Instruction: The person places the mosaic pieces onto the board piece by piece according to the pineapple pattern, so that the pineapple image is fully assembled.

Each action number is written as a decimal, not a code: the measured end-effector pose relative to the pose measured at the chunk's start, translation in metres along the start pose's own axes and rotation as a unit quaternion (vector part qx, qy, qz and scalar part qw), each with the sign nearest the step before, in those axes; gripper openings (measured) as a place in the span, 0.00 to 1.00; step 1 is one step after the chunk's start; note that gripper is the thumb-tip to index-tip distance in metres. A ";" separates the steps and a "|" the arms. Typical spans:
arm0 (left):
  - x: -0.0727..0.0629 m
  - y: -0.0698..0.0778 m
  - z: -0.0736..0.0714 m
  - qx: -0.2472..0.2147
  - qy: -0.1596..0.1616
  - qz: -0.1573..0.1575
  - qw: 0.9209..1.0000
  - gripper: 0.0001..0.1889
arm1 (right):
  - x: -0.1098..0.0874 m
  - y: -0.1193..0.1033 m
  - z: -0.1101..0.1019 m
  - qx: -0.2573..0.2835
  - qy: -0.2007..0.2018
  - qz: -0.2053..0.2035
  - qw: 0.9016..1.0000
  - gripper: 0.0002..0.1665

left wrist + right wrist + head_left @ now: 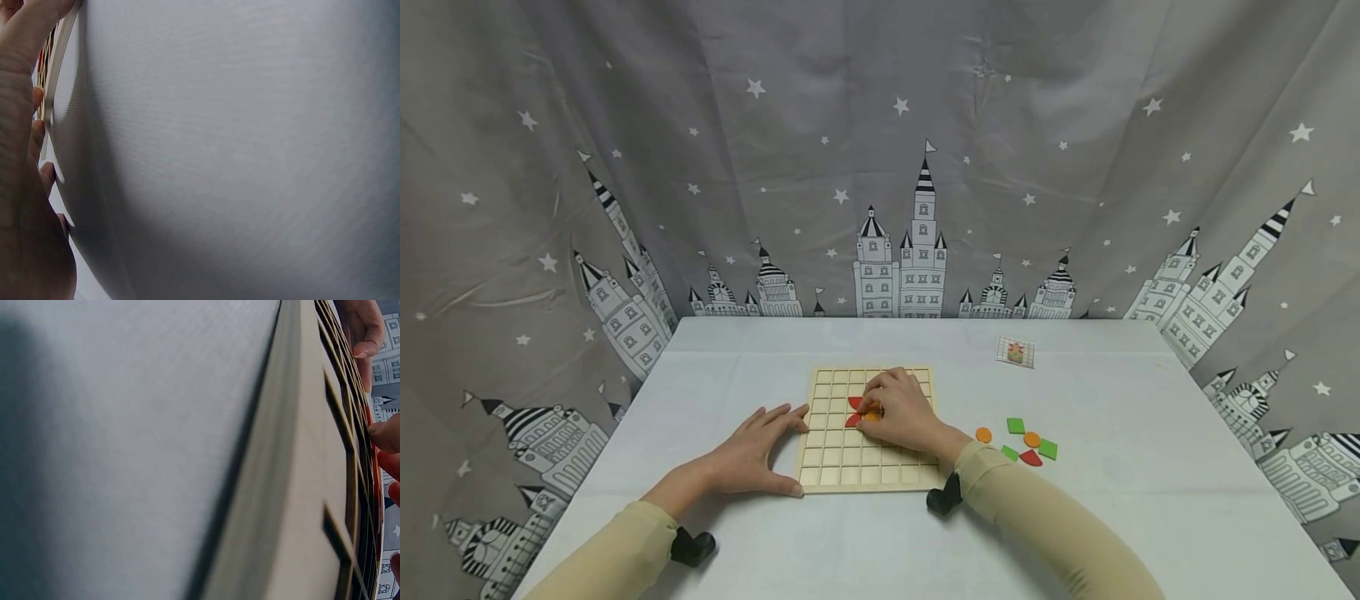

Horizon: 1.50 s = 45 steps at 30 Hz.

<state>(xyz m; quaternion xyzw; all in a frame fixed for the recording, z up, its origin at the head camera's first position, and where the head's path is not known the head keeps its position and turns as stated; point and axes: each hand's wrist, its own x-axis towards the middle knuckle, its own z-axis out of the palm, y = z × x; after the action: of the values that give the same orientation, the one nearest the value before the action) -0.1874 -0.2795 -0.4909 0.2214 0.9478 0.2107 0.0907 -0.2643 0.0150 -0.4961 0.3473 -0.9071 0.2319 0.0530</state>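
A square wooden grid board [831, 458] lies flat on the white table. My left hand [745, 458] rests at its left side, fingers spread, with fingertips by the left edge and the thumb at the near left corner. Over the board's middle, my right hand [906, 417] has curled fingers and thumb pinching an orange piece [872, 416], which they partly cover. Just left of those fingertips, red fan-shaped pieces [853, 421] sit in the grid cells. In the right wrist view, the thumb [386, 434] is low over the grid.
Right of the board lie loose pieces: green squares [1015, 426], orange discs [983, 435] and a red fan-shaped piece [1031, 458]. A small picture card [1016, 352] lies farther back on the table [1150, 500]. A grey castle-print curtain [1037, 108] hangs behind.
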 end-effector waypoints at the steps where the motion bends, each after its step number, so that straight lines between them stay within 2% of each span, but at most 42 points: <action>1: 0.000 0.000 0.000 0.000 0.000 -0.001 1.000 0.48 | 0.000 0.000 0.000 0.000 0.001 -0.001 1.000 0.09; 9: 0.002 -0.002 0.004 0.007 0.001 -0.003 1.000 0.49 | -0.003 0.002 -0.008 0.014 -0.002 0.005 1.000 0.09; 18: 0.002 0.001 0.003 0.006 0.001 -0.006 1.000 0.48 | -0.013 0.023 -0.061 0.037 0.021 0.033 0.999 0.14; 23: 0.003 0.002 0.001 0.005 0.000 -0.003 1.000 0.48 | -0.034 0.046 -0.088 0.038 0.039 0.052 0.997 0.15; 30: 0.001 0.002 -0.001 0.004 0.005 0.004 1.000 0.48 | -0.069 0.073 -0.115 0.041 0.039 0.101 0.993 0.16; 37: 0.000 0.002 0.000 0.005 0.000 -0.009 1.000 0.50 | -0.103 0.095 -0.126 0.050 0.032 0.144 0.988 0.20; 45: 0.001 0.001 0.000 0.004 0.006 0.002 1.000 0.49 | -0.134 0.117 -0.131 0.022 0.022 0.165 0.986 0.21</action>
<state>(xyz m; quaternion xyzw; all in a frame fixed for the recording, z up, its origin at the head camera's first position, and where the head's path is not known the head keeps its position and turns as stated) -0.1877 -0.2780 -0.4908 0.2221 0.9488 0.2086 0.0833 -0.2482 0.2322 -0.4591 0.1888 -0.9453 0.2648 0.0258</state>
